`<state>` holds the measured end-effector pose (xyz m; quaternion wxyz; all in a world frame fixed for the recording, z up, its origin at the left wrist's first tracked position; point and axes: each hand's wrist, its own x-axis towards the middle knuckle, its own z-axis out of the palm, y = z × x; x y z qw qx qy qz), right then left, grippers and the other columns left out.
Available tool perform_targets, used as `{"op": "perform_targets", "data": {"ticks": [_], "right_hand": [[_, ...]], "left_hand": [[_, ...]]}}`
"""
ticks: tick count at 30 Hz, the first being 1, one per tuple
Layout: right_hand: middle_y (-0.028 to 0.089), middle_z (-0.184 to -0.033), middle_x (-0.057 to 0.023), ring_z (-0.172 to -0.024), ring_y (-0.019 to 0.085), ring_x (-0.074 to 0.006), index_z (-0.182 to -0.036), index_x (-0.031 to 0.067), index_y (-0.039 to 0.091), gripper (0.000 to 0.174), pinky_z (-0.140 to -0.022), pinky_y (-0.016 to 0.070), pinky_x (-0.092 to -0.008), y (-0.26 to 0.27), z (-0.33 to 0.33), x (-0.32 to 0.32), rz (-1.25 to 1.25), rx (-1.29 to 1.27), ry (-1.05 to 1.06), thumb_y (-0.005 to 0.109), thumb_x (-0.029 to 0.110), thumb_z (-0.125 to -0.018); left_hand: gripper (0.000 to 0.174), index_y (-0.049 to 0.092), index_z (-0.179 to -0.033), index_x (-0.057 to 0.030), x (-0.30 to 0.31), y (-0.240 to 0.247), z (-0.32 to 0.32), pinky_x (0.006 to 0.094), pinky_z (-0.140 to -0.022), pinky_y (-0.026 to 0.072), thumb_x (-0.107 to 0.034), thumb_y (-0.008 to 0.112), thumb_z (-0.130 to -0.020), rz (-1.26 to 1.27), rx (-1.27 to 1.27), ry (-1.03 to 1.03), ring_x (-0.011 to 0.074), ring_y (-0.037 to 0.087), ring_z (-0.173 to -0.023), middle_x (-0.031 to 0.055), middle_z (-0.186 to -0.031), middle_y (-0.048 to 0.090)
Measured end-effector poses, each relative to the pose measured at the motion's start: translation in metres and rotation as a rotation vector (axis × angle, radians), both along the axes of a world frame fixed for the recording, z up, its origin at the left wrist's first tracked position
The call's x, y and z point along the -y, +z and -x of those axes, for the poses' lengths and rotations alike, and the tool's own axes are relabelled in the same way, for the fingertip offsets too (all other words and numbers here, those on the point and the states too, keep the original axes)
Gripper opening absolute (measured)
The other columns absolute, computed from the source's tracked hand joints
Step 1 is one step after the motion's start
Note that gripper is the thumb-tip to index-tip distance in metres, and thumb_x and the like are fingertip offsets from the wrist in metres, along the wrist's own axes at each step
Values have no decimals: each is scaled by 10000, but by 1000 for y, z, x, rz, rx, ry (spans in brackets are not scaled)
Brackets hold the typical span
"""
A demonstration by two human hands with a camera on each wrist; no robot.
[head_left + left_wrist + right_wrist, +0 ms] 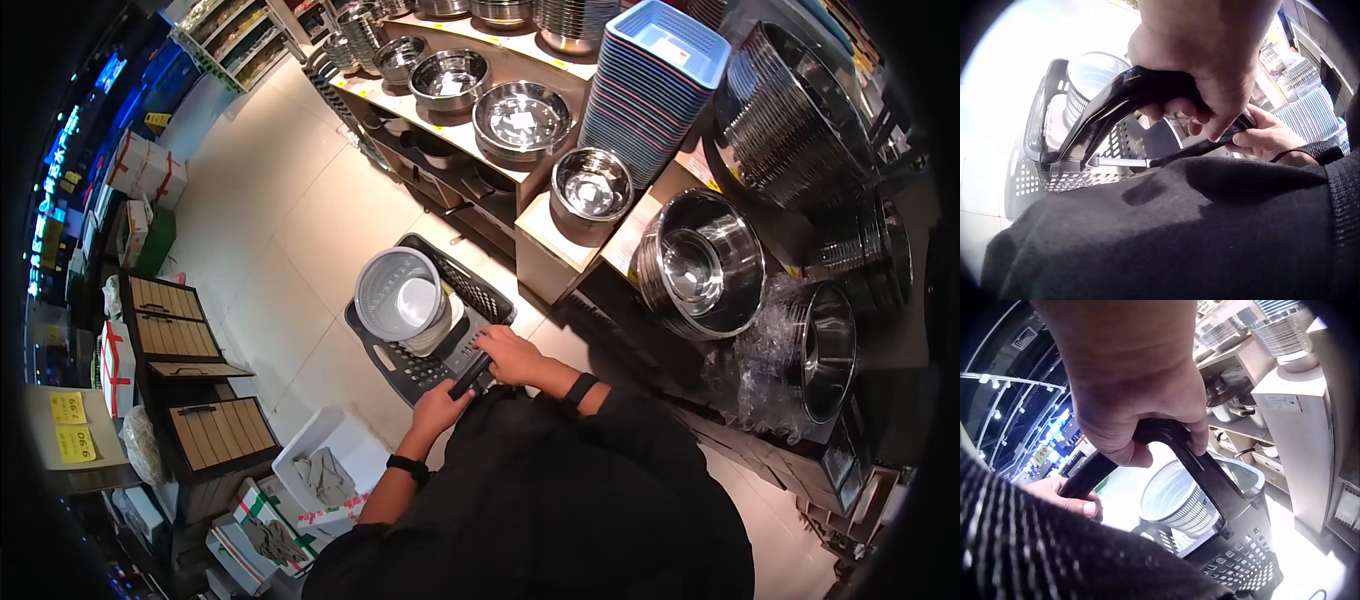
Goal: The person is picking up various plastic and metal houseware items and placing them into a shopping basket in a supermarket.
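Note:
A dark grey shopping basket [388, 372] with perforated walls sits before the person. Its black handle [1092, 474] is held by both hands. The left hand [436, 408] curls its fingers round the near-left end of the handle. At the other end, by the handle's bend, the right hand [1141, 419] grips with its fingers wrapped over. Inside the basket stands a grey perforated plastic bin [375, 287], its open top facing up. A pale container [1057, 119] lies low beside the bin, partly hidden by it.
Shelves with stacked steel basins [520, 120] and blue plastic trays [655, 95] line the right. Larger steel bowls [700, 265] stand near the right arm. Wooden-fronted cabinets [222, 433] and a white foam box [372, 450] are at left. Tiled floor [270, 200] stretches ahead.

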<state>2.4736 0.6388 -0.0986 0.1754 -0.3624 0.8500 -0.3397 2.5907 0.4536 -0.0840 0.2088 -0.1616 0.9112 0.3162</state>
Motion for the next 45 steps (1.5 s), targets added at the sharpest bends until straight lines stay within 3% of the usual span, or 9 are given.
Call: {"op": "perform_targets", "data": {"ticks": [5,9,11,13,14,18,28,34,45], "right_hand": [[522,-1165,-151,-1135,479,-369,-1011,73,568,333,-935,449,-423,0,21,27,8,-40,-53,624,0,-691],[421,-1348,-207,-1281,380,-405,-1111,81,549,436,-1005,404,-475,2,40,59,-80,-46,-65,670,51,-693],[345,-1443,-238,-1359,312,-425,-1189,94,534,512,-1055,372,-504,2,48,73,-86,-131,-69,697,87,-703],[157,-1544,-257,-1432,176,-440,-1368,154,441,738,-1090,299,-584,23,56,88,-156,-41,-104,760,185,-703],[64,-1574,-230,-1454,106,-429,-1459,209,348,906,-1093,255,-628,14,64,94,-184,-19,-71,803,293,-681],[83,-1568,-231,-1461,70,-419,-1401,183,414,848,-1096,246,-628,22,86,115,-180,14,-11,805,356,-669],[180,-1523,-272,-1424,179,-446,-1207,114,509,657,-1089,278,-598,12,136,167,-126,-1,13,814,335,-668],[317,-1449,-284,-1375,272,-443,-1058,70,519,551,-1098,287,-523,9,164,200,-93,40,26,817,317,-665],[341,-1430,-280,-1338,330,-436,-1090,81,519,553,-1078,316,-498,3,192,259,-121,-16,-63,807,313,-679]], "left_hand": [[449,648,-967,-93,29,-7,25,463,-702,511,-514,668,-812,-12,31,-26,381,662,-823,176,-793,680],[438,657,-921,-95,56,-8,45,452,-674,508,-515,686,-799,-12,-36,-6,367,666,-767,160,-729,670],[497,657,-1073,-111,67,-2,57,442,-812,501,-508,707,-779,-44,112,42,348,653,-950,164,-947,693],[676,569,-1281,-109,79,-12,63,451,-995,414,-496,734,-751,138,-417,-21,331,543,-1190,160,-1249,599],[837,460,-1390,-80,86,-16,68,466,-1092,311,-482,763,-722,124,-276,12,326,423,-1313,147,-1414,464],[831,495,-1346,-48,100,-13,80,463,-1072,343,-471,792,-696,278,-518,60,334,456,-1288,161,-1362,513],[684,656,-1181,-90,142,2,126,379,-823,523,-555,774,-694,69,-283,274,259,674,-910,72,-957,703],[647,669,-1142,-87,178,4,153,379,-811,523,-547,771,-698,84,-289,241,259,676,-920,74,-968,708],[483,712,-1044,-106,241,2,194,390,-806,516,-490,742,-752,18,-300,117,297,670,-925,114,-970,706]]}}
